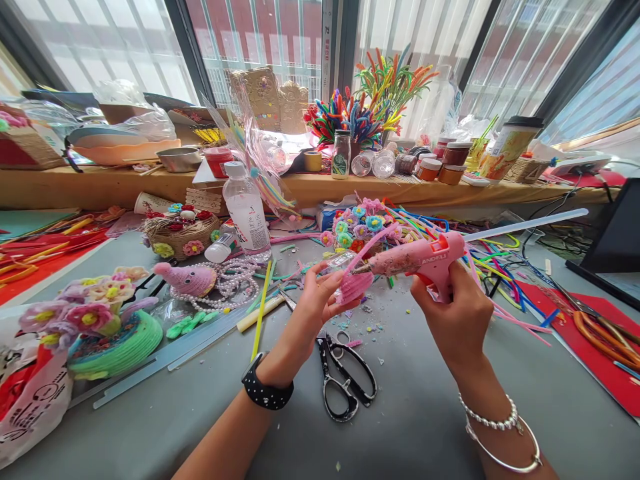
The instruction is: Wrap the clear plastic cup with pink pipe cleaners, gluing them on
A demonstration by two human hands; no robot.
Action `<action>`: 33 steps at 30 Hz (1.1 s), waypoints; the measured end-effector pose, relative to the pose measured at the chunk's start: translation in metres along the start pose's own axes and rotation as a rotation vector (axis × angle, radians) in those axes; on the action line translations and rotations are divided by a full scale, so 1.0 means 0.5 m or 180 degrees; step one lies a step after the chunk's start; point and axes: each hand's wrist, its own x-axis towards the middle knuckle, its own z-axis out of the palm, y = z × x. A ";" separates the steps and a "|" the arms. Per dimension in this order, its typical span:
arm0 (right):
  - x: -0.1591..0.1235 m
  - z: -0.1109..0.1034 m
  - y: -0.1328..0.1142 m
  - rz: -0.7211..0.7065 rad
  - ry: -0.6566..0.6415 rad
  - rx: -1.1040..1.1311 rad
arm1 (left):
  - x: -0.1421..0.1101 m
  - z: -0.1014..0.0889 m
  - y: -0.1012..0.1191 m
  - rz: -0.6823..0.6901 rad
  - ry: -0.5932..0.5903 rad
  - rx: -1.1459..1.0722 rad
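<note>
My right hand grips the handle of a pink hot glue gun with a clear glue stick jutting out behind it. The nozzle points left at a small pink pipe-cleaner piece pinched in my left hand. A long pink pipe-cleaner stem rises from that piece. Both hands hover above the grey table. Black scissors lie just below my left hand.
A water bottle, a basket of flowers, a pink knitted figure with pearls, a green flower basket and loose pipe cleaners crowd the table. Jars and a cup line the window ledge. Red mat at right.
</note>
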 end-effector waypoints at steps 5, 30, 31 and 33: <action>-0.003 -0.002 0.002 0.0036 -0.0001 -0.0008 | -0.001 0.002 0.002 -0.0045 0.0053 -0.0042; 0.000 -0.003 0.010 0.0153 -0.0016 -0.0058 | 0.000 0.003 0.003 -0.0086 0.0070 -0.0167; 0.000 -0.003 0.010 0.0163 -0.0024 -0.0056 | 0.000 0.003 0.003 -0.0086 0.0067 -0.0163; 0.001 -0.003 0.010 0.0163 -0.0034 -0.0043 | 0.000 0.003 0.003 -0.0074 0.0051 -0.0122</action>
